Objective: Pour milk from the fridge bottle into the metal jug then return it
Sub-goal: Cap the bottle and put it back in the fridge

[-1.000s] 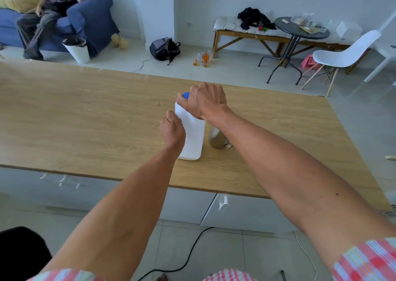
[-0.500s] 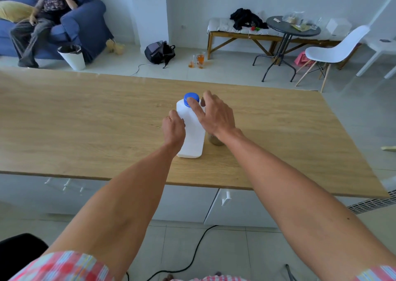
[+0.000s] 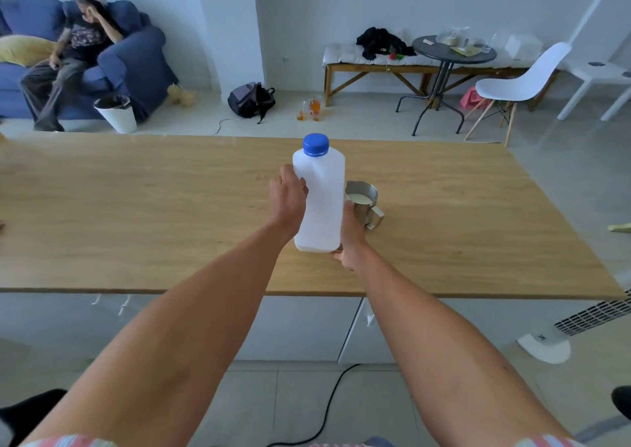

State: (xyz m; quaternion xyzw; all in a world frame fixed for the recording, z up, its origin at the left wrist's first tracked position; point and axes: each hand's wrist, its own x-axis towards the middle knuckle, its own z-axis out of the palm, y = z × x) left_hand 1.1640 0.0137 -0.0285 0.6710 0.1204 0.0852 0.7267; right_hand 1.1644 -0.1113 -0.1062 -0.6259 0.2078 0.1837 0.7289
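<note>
A white plastic milk bottle (image 3: 321, 201) with a blue cap (image 3: 316, 144) screwed on stands upright near the middle of the wooden counter (image 3: 136, 214). My left hand (image 3: 288, 197) grips its left side at mid height. My right hand (image 3: 351, 238) holds its lower right side and bottom edge. Whether the bottle's base touches the counter or hangs just above it, I cannot tell. Right behind the bottle stands the metal jug (image 3: 363, 204), handle to the right, with white milk inside.
A person sits on a blue sofa (image 3: 136, 61) at the far left, beside a white bin (image 3: 116, 112). Beyond the counter are a backpack (image 3: 251, 100), a bench (image 3: 375, 61), a round table (image 3: 450, 54) and a white chair (image 3: 522, 81). A black cable (image 3: 327, 409) lies on the floor below.
My right hand left the blue cap and dropped to the bottle's lower right side. The jug, hidden before, now shows behind the bottle. The left hand kept its hold.
</note>
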